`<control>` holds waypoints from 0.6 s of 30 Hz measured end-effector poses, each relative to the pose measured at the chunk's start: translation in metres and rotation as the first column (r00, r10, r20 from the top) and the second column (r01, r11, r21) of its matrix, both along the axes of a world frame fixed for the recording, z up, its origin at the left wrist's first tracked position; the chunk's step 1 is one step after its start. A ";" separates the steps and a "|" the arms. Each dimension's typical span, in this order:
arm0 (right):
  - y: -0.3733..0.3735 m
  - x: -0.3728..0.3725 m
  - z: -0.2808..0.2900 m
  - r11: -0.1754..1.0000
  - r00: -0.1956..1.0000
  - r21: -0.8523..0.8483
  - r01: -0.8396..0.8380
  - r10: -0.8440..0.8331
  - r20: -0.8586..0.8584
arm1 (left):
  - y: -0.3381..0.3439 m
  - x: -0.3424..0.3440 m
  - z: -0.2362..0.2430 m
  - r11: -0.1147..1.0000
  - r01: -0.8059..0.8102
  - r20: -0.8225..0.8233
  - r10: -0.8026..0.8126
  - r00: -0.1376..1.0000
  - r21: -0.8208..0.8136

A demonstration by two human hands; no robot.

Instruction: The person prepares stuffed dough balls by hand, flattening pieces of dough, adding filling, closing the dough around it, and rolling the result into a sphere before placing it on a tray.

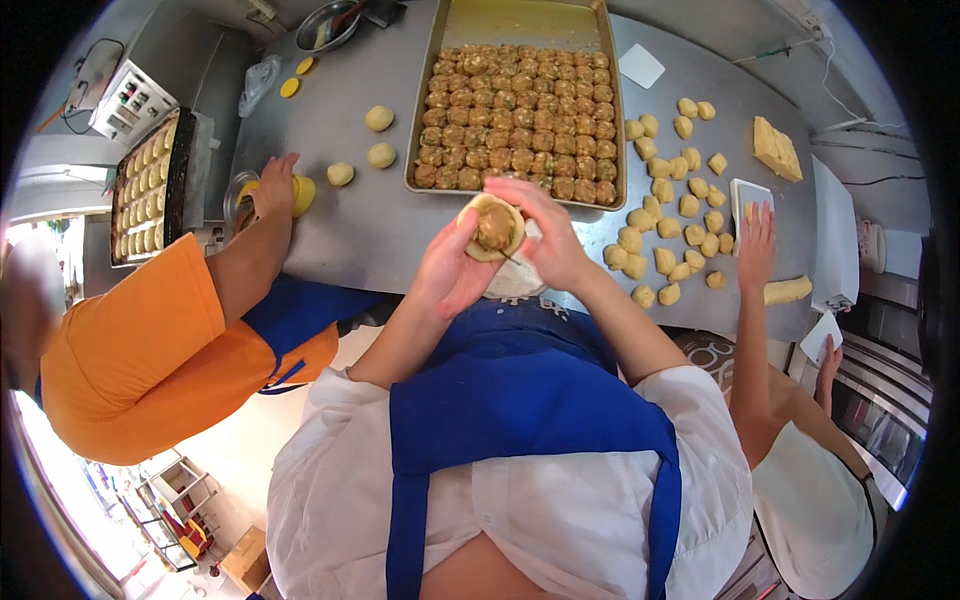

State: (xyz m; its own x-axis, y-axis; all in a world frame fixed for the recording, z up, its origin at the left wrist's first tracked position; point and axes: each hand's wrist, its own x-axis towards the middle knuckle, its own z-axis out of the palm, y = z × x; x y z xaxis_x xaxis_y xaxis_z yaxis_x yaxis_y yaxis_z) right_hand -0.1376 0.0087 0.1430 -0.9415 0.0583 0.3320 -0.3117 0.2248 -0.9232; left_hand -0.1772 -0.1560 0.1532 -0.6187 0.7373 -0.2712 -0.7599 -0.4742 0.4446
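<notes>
Above the front edge of the table, my left hand (pixel 447 268) is closed round the underside of a cupped dough wrapper (pixel 487 201). A ball of brown filling (pixel 494 229) sits in the wrapper, its top still showing, with a thin dark strand sticking out near the rim. My right hand (pixel 551 238) curves round the wrapper's right side, fingers against its far edge. Just beyond my hands stands a metal tray (pixel 520 22) with rows of filling balls (pixel 515 115). Partly hidden under my hands is a white, flour-coloured heap or bowl (pixel 513 280).
Several dough pieces (pixel 689 205) lie right of the tray, with a dough block (pixel 777 150) and dough roll (pixel 787 290). Three dough balls (pixel 381 155) lie left. Co-workers' hands reach in by a bowl (pixel 238 190) and a white flat device (pixel 748 195). A baking tray (pixel 150 190) holds shaped pieces.
</notes>
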 end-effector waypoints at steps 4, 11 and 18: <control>-0.004 -0.009 -0.004 0.975 0.975 0.191 0.115 -0.074 -0.210 | 0.010 0.007 0.010 0.988 0.012 -0.085 -0.025 0.996 -0.156; -0.010 -0.006 0.010 0.978 0.962 0.071 0.198 -0.180 -0.203 | 0.010 0.005 0.011 0.991 -0.071 -0.078 0.063 0.995 -0.110; -0.020 -0.014 0.005 0.946 0.943 -0.122 0.300 -0.313 -0.114 | 0.012 0.000 0.026 0.968 0.011 0.092 -0.035 0.995 0.249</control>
State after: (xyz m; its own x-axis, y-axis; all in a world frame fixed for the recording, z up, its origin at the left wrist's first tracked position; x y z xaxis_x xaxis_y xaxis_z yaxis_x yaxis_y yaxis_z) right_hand -0.1513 -0.0114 0.1485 -0.8215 0.3771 0.4276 -0.3613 0.2357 -0.9021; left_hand -0.1774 -0.1439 0.1792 -0.5807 0.8029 -0.1347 -0.8052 -0.5421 0.2406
